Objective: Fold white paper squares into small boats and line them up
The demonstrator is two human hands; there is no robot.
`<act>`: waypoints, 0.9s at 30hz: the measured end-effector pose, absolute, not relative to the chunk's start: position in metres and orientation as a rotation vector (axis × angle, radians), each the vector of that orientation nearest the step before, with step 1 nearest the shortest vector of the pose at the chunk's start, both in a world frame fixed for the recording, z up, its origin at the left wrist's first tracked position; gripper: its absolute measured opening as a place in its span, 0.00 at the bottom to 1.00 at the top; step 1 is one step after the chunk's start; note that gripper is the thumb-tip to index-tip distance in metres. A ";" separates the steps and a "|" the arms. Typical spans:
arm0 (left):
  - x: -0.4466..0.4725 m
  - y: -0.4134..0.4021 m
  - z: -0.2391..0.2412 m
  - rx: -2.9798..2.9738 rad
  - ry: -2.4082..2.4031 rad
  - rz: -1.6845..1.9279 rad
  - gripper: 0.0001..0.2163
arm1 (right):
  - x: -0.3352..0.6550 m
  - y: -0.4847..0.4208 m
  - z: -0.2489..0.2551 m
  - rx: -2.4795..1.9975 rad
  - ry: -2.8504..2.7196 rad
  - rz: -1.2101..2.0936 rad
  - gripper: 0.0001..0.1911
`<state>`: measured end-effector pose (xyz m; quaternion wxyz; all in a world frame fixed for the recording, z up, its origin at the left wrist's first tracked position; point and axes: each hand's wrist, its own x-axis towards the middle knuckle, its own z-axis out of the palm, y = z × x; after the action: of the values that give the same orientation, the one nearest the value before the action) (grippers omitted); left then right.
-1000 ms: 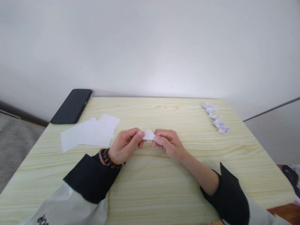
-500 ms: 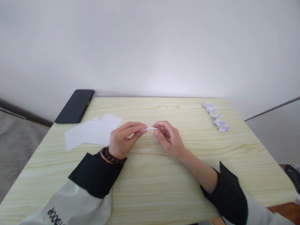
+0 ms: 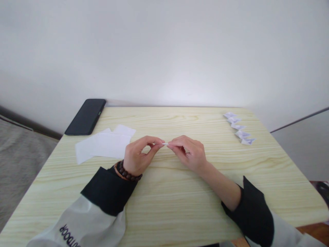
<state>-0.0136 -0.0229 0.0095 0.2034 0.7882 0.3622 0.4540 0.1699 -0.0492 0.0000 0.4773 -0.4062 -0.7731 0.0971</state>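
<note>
Between my two hands, above the middle of the table, is a small folded piece of white paper point(image 3: 166, 144), seen nearly edge-on. My left hand point(image 3: 142, 152) pinches its left end between thumb and fingers. The right end is pinched in the same way by my right hand point(image 3: 189, 151). Fingertips cover most of the paper, so its folded shape is hidden. Left of my left hand lie several loose sheets of white paper point(image 3: 108, 144), overlapping one another.
Several small folded paper boats point(image 3: 239, 127) stand in a slanting row on the right of the wood-grain table point(image 3: 174, 206). A black phone point(image 3: 86, 116) lies at the back left corner. A white wall point(image 3: 164, 51) rises behind the table's far edge.
Both hands have drawn closer together, with thumbs and fingers pinched tighter on the folded paper. Less of the paper shows. The whole view has shifted slightly.
</note>
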 end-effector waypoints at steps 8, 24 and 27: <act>-0.014 -0.022 0.010 2.257 0.833 1.245 0.02 | 0.171 -0.052 0.002 -0.947 -1.934 0.187 0.04; -0.010 -0.027 0.012 2.082 0.922 1.179 0.03 | 0.165 -0.054 0.003 -1.022 -1.816 0.327 0.04; -0.011 -0.026 0.010 1.838 0.976 1.159 0.06 | 0.164 -0.053 0.003 -1.083 -1.681 0.469 0.05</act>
<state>-0.0110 -0.0263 0.0097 0.3705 0.7167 0.3807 0.4519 0.1645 -0.0532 0.0025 0.5174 -0.4511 -0.7004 0.1955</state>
